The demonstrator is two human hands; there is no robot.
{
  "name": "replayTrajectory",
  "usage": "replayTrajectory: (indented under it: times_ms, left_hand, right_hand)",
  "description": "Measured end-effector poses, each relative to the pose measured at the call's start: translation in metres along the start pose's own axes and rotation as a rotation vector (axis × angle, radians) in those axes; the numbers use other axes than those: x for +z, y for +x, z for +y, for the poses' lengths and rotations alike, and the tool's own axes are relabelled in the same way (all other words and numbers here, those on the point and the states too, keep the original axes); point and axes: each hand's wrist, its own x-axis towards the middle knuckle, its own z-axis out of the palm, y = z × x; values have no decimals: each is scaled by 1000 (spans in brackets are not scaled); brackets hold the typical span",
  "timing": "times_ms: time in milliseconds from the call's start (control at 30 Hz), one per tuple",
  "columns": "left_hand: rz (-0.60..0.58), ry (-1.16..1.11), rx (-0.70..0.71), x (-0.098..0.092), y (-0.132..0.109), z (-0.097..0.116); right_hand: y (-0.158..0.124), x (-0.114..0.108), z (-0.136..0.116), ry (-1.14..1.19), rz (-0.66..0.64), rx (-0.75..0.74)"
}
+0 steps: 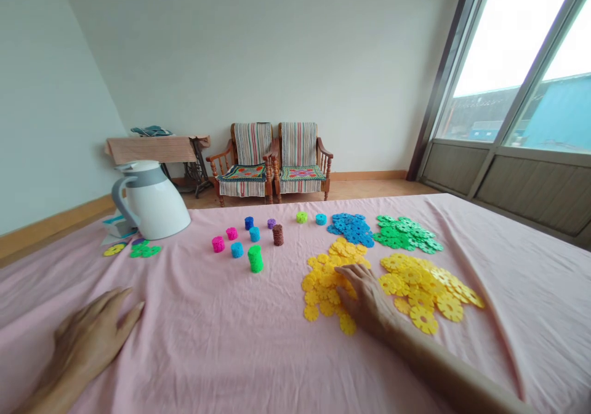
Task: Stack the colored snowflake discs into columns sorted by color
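Note:
My left hand point(90, 337) lies on the pink tablecloth point(207, 346) at the left, fingers stretched out and holding nothing. At the right, my right hand point(367, 294) rests on a loose pile of yellow notched plastic discs point(323, 285), its thumb apart from the fingers; the fingertips touch the discs. A second pile of larger yellow discs point(422, 288) lies to the right of that hand. Behind are a blue disc pile point(351, 228) and a green disc pile point(406, 232). Left of these stand small stacks, among them a green stack point(255, 259) and a brown stack point(277, 235).
A white jug with a grey handle point(154, 202) stands at the back left. Beside it lie a few green discs point(144, 251) and a yellow disc point(114, 250). Pink stacks point(218, 244) and light blue stacks point(237, 250) sit mid-table. Two armchairs point(300, 155) are beyond the table.

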Motion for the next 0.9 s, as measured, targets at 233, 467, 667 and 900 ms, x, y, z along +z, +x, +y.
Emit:
replayTrajectory:
  times_ms: [233,467,667,900]
  left_hand:
    - [276,-230,349,-43,-10,89]
    - [-27,-662,722,-65,-28,237]
    - [-135,-757,825,-34,-33,282]
    - [-16,-732,895,18,-42,276]
  right_hand:
    - [11,0,5,-7,-93,-57]
    - [34,-8,2,-1,4,-106]
    - [75,19,3,148,31,-61]
    - [108,55,-13,179,-77,-133]
